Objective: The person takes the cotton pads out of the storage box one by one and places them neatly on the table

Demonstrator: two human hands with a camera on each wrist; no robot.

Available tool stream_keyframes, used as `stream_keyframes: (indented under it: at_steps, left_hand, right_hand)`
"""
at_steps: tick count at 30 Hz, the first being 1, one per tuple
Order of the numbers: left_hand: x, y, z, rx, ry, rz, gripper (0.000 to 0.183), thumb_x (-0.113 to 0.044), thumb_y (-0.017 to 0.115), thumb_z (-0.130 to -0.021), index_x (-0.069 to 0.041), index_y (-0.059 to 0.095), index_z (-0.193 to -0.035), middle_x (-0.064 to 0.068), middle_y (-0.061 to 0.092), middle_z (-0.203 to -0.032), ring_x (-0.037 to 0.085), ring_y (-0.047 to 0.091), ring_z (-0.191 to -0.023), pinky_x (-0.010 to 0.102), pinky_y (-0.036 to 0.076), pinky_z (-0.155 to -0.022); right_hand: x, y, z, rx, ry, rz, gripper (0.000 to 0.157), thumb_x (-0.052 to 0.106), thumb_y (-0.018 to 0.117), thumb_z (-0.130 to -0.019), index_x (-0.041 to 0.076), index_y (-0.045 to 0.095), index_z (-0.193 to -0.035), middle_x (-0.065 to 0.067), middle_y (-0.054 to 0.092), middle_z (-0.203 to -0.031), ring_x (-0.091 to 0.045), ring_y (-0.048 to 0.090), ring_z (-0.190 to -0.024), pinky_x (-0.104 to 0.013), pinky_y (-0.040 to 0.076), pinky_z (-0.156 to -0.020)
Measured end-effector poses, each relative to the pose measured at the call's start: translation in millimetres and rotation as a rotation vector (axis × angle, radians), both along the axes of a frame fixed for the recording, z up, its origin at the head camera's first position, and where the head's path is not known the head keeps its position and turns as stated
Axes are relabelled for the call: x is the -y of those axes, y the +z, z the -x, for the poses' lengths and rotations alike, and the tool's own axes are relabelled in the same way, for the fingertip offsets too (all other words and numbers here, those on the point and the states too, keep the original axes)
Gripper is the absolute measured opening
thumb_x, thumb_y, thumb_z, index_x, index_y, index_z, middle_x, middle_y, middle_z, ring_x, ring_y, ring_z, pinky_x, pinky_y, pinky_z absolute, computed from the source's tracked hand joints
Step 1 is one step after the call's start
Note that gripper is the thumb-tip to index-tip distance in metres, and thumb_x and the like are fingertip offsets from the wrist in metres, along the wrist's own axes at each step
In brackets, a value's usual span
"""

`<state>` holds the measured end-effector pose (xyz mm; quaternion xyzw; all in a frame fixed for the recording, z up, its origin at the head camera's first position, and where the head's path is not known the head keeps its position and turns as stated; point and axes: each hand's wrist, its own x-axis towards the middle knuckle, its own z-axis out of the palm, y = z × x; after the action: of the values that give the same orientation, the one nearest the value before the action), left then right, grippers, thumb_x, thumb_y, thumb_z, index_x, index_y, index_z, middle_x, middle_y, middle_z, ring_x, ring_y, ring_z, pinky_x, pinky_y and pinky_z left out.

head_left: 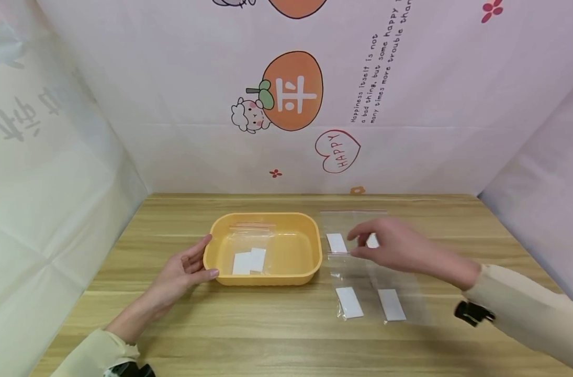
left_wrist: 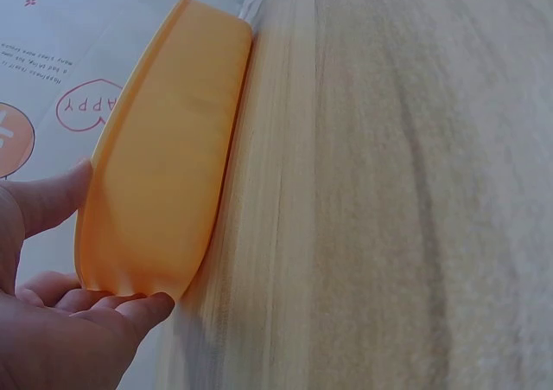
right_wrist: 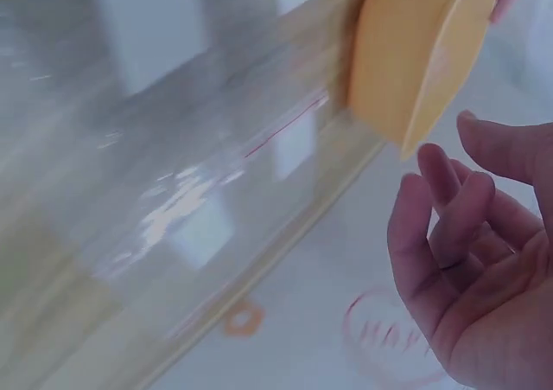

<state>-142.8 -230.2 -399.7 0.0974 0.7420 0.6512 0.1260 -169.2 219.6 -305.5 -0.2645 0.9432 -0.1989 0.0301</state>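
Background: a white printed backdrop [head_left: 173,78] stands behind a wood-grain desk [head_left: 197,335]. On the desk, left to right:

- Tray: one, yellow, oblong [head_left: 267,280]. It contains two white cards [head_left: 241,263] in clear zip bags with red seal lines; the bags lie overlapped in its left half.
- Bagged cards: four white cards in clear zip bags [head_left: 354,269], just right of the tray. Two cards are in the far row and two in the near row; the far right card is partly covered by a hand.

Legible print: "HAPPY" inside one red heart [head_left: 338,151], and the start of an English text [head_left: 380,78], "Happiness itself is not a bad thing, but some happy", cut off at the upper edge. One large white character appears on an orange fruit [head_left: 293,91].

Hands: the left hand [head_left: 180,275] grips the left end of the tray, thumb on the rim, fingers against the end wall. The right hand [head_left: 390,243] hovers over the far-row bags; its fingers are loosely bent, with a gap between thumb and fingertips.
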Motion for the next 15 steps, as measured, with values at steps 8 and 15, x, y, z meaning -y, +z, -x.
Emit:
stream_keyframes:
  at_steps: [8, 15]
  left_hand:
    - [1, -1.5, -0.6, -0.005, 0.001, 0.004, 0.091, -0.008, 0.077, -0.098, -0.001, 0.018, -0.167, 0.026, 0.017, -0.170, 0.042, 0.030, -0.151, 0.025, 0.047, -0.105]
    - [0, 0.3, -0.5, 0.002, 0.006, 0.005, 0.092, -0.008, 0.077, -0.097, -0.001, 0.018, -0.167, 0.025, 0.017, -0.170, 0.041, 0.028, -0.152, 0.025, 0.046, -0.106]
  right_hand:
    - [72, -5.2, 25.8, 0.057, 0.095, 0.079, 0.027, 0.023, 0.085, -0.091, 0.012, 0.080, -0.115, 0.005, 0.072, -0.098, -0.011, 0.056, -0.067, -0.030, 0.049, -0.062]
    - [121, -23.8, 48.0, 0.234, 0.102, 0.095, 0.048, 0.026, 0.089, -0.088, 0.008, 0.075, -0.130, -0.008, 0.072, -0.116, -0.020, 0.063, -0.089, -0.031, 0.052, -0.072]
